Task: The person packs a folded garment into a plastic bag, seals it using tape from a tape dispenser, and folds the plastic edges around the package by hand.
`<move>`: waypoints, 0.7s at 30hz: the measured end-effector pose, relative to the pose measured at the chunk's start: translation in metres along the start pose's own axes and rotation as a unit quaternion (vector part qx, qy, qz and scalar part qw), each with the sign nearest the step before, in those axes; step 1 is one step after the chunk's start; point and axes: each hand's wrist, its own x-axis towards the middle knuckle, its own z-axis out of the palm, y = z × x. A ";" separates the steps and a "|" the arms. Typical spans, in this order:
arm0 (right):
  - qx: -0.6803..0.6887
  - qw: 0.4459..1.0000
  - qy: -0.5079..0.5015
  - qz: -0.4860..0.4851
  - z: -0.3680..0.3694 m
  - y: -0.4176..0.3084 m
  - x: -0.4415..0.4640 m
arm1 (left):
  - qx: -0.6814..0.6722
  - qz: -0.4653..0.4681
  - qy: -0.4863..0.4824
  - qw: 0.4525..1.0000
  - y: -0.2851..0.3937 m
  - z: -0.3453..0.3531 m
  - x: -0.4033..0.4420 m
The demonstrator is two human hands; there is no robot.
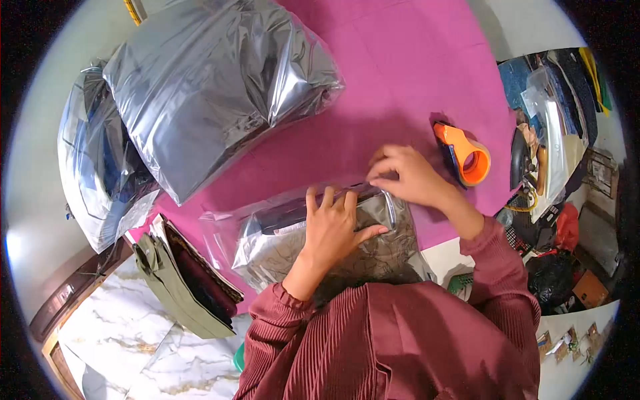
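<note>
A clear plastic bag point(267, 243) with dark, patterned folded cloth inside lies at the near edge of the pink-covered table point(393, 87). My left hand point(333, 227) rests on top of the bag with its fingers spread, pressing it down. At the bag's far right edge, my right hand point(407, 175) has its fingertips pinched together; whatever is between them is too small to name. An orange tape dispenser point(470, 157) lies to the right, beyond my right hand and apart from it.
A large packed silvery plastic bag point(213, 87) lies at the far left, with another filled clear bag point(97, 153) beside it. Folded clothes point(180, 277) hang over the near left edge. More garments point(557, 93) and mixed items point(550, 267) are at the right.
</note>
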 end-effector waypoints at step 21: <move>-0.032 0.977 0.170 -0.128 0.032 -0.028 -0.060 | -0.005 0.019 0.086 0.996 0.005 0.008 -0.021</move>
